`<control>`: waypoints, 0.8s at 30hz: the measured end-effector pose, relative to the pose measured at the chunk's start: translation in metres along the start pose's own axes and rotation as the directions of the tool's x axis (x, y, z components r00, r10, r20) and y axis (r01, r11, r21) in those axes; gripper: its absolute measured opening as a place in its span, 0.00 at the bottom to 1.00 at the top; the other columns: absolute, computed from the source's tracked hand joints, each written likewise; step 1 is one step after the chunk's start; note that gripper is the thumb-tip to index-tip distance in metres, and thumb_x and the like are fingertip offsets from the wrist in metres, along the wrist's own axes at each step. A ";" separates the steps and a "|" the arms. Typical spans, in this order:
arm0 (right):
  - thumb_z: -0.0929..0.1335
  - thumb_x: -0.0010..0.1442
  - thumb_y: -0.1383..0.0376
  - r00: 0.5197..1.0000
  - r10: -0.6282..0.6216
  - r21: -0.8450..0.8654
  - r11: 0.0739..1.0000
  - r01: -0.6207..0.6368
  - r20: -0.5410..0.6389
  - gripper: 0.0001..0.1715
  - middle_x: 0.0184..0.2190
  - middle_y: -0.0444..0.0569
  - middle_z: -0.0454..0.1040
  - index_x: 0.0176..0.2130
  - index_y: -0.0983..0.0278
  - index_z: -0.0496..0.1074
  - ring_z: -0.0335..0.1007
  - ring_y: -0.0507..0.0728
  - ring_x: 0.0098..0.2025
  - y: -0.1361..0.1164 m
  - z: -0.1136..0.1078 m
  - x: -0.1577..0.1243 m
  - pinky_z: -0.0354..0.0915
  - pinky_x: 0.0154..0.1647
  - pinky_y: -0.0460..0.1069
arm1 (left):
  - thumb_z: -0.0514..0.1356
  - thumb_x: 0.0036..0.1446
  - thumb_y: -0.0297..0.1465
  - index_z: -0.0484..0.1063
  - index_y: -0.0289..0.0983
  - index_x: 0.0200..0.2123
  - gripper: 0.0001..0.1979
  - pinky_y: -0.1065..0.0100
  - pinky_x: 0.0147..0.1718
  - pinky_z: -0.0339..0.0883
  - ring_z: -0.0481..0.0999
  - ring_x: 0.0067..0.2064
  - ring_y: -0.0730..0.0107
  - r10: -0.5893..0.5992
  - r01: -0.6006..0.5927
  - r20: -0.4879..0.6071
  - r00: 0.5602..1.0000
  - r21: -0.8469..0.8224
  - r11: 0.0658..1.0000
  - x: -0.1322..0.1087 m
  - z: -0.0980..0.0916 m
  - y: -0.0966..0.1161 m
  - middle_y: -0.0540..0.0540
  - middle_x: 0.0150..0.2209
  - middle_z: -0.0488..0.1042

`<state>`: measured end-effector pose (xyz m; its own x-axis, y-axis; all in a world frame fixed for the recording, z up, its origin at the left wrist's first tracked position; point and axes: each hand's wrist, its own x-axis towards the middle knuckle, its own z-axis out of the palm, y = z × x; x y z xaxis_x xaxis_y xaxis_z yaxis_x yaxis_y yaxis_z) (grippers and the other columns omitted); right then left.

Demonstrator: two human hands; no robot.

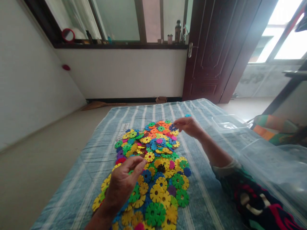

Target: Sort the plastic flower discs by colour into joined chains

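Note:
A long heap of colourful plastic snowflake discs (161,182), notched round the rim and holed in the middle, lies on the striped bedspread. My left hand (124,177) is over the left side of the heap, thumb and fingers pinched together. A yellow snowflake disc (149,157) is right at its fingertips; whether they grip it, I cannot tell. At the far right end of the heap, my right hand (189,126) pinches a dark blue snowflake disc (173,127). A lone light-blue disc (187,115) lies just beyond that hand.
A clear plastic box (229,123) stands on the bed's right side. Nearer me on the right is more clear plastic (275,159). Beyond the bed are a white wall (134,72), a window ledge (120,46) with small items, and a dark red door (211,48).

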<state>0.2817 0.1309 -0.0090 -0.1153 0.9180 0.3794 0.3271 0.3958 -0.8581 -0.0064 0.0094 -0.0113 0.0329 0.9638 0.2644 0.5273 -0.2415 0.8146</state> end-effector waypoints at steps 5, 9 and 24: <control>0.68 0.52 0.62 0.879 0.178 -0.270 0.908 -0.320 -0.443 0.14 0.18 0.45 0.73 0.35 0.67 0.79 0.70 0.53 0.20 0.073 -0.066 0.007 0.67 0.28 0.49 | 0.61 0.52 0.43 0.77 0.38 0.31 0.14 0.71 0.37 0.72 0.80 0.35 0.65 0.024 -0.023 -0.020 1.000 0.037 0.999 0.004 -0.002 -0.003 0.49 0.32 0.81; 0.66 0.54 0.66 0.854 0.250 -0.387 0.808 -0.444 -0.457 0.16 0.20 0.47 0.76 0.40 0.67 0.80 0.75 0.55 0.25 0.100 -0.081 -0.002 0.69 0.36 0.50 | 0.60 0.53 0.43 0.77 0.38 0.32 0.14 0.70 0.37 0.73 0.80 0.36 0.63 0.024 -0.023 -0.007 1.000 0.067 0.998 0.004 0.001 -0.007 0.48 0.33 0.81; 0.66 0.52 0.66 0.861 0.200 -0.589 0.656 -0.472 -0.467 0.20 0.35 0.52 0.80 0.44 0.66 0.79 0.75 0.59 0.39 0.123 -0.076 -0.004 0.66 0.45 0.52 | 0.58 0.54 0.43 0.76 0.38 0.35 0.15 0.70 0.38 0.70 0.79 0.36 0.65 0.016 0.001 -0.075 0.997 0.224 0.975 0.015 -0.018 -0.024 0.49 0.34 0.80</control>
<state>0.3939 0.1739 -0.0896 0.4041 0.8580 0.3170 0.8217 -0.1883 -0.5379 -0.0339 0.0271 -0.0175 -0.0222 0.9487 0.3155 0.7043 -0.2091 0.6784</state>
